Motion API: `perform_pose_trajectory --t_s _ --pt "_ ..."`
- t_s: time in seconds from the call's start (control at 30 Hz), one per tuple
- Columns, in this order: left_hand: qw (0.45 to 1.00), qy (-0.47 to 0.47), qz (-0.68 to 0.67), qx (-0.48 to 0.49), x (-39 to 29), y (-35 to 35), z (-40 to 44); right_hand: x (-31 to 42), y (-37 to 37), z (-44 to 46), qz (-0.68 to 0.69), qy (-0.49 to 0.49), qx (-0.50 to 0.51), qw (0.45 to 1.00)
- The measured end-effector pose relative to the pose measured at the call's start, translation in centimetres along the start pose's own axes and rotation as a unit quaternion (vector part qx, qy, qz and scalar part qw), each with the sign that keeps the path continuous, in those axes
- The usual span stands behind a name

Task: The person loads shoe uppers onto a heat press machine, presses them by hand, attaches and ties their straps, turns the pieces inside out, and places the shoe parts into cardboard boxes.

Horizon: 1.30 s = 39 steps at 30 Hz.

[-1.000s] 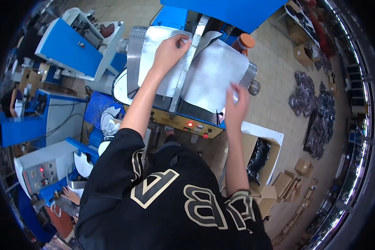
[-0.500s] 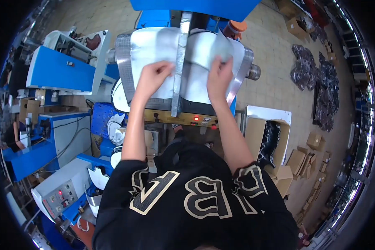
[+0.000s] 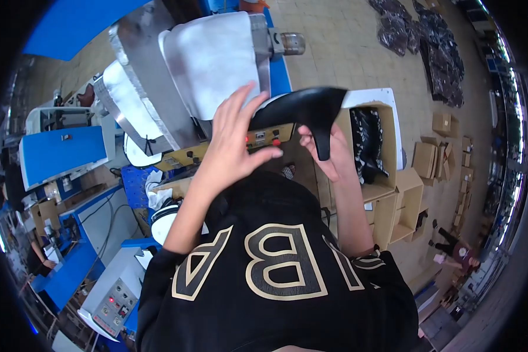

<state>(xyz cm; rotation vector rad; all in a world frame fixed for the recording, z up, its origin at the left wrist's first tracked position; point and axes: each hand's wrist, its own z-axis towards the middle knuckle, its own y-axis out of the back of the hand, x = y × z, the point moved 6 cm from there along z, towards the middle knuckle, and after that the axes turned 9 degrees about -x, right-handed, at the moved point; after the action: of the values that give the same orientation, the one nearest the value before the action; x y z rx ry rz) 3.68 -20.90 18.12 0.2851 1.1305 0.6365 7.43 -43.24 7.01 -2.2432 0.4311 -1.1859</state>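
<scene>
A black high-heeled shoe (image 3: pixel 311 108) is in my right hand (image 3: pixel 337 152), gripped near its slim heel, which points down. Its front part reaches left toward my left hand (image 3: pixel 232 144). That hand is open, fingers and thumb spread around the shoe's front end; whether they touch it I cannot tell. Behind my left hand stands a machine with white pads (image 3: pixel 214 61) on a metal bed and a metal bar (image 3: pixel 152 76) between them. The machine's yellow control panel (image 3: pixel 267 136) with red lights lies below the shoe, partly hidden.
To my right is a cardboard box (image 3: pixel 387 185) holding several shiny black items, with smaller cartons (image 3: pixel 431 158) beyond it. Blue machines (image 3: pixel 67 149) stand on the left. Dark plastic-wrapped bundles (image 3: pixel 446 64) lie on the floor. Another person (image 3: pixel 463 255) is at the far right.
My hands have left the white pads and come back toward me and to the right. A black shoe is now in my right hand. The view has turned rightward.
</scene>
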Motion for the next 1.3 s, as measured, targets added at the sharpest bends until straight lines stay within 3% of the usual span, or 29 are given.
perform_pose_trajectory --t_s 0.03,0.07,0.13,0.17,0.27,0.4,0.57,0.67,0.8,0.83,0.93,1.0,1.07,1.17,1.2,1.27,1.3 --pt "0.997 -0.061 0.007 0.051 1.4 -2.5 0.1 0.1 -0.2 -1.0 0.012 -0.027 -0.027 0.999" --pt "0.949 0.187 -0.154 0.200 3.6 -5.4 -0.8 0.1 0.7 -1.8 0.015 -0.032 -0.030 0.999" --pt "0.841 0.356 -0.360 0.192 4.2 -8.5 -1.7 0.2 2.8 -2.9 0.021 -0.042 -0.033 0.998" --pt "0.833 0.371 -0.371 0.173 4.2 -9.5 -2.0 0.6 3.4 -3.3 0.013 -0.059 -0.006 0.998" --pt "0.752 0.443 -0.475 0.117 2.5 -11.7 -3.3 2.7 3.1 -4.9 -0.068 0.013 -0.052 0.996" --pt "0.696 0.514 -0.497 0.063 1.1 -13.4 -4.9 3.7 4.4 -6.1 -0.198 0.059 -0.044 0.977" --pt "0.747 0.434 -0.500 0.054 -0.5 -13.9 -5.3 5.2 6.4 -6.9 -0.175 0.110 -0.072 0.976" --pt "0.820 0.335 -0.459 0.066 -1.4 -13.9 -5.3 5.8 7.2 -7.5 -0.112 0.135 -0.099 0.980" --pt "0.856 0.310 -0.405 0.084 -4.0 -14.3 -4.9 5.8 8.7 -8.3 -0.130 0.112 -0.082 0.982" --pt "0.866 0.327 -0.351 0.143 -2.4 -14.4 -5.3 5.7 8.7 -8.6 -0.129 0.120 -0.079 0.981" --pt "0.821 0.355 -0.445 0.039 -2.4 -16.2 -5.9 6.8 8.2 -10.4 -0.033 0.197 -0.054 0.978" --pt "0.763 0.425 -0.487 0.017 -3.4 -16.7 -5.7 6.8 8.4 -10.9 -0.044 0.249 -0.053 0.966" --pt "0.699 0.414 -0.584 0.008 -3.3 -18.0 -6.1 6.3 8.5 -11.3 -0.140 0.285 -0.133 0.939" --pt "0.638 0.405 -0.655 0.000 -3.0 -19.5 -7.0 3.8 10.2 -10.7 -0.068 0.184 -0.167 0.966" --pt "0.630 0.388 -0.672 0.015 -3.5 -19.8 -7.2 3.0 10.5 -10.7 0.041 0.133 -0.126 0.982" --pt "0.615 0.376 -0.692 0.043 -5.2 -20.3 -7.3 3.0 9.7 -11.3 0.130 0.093 -0.027 0.987" --pt "0.617 0.377 -0.689 0.049 -5.4 -20.9 -7.6 2.7 9.4 -11.5 0.119 0.121 -0.018 0.985"
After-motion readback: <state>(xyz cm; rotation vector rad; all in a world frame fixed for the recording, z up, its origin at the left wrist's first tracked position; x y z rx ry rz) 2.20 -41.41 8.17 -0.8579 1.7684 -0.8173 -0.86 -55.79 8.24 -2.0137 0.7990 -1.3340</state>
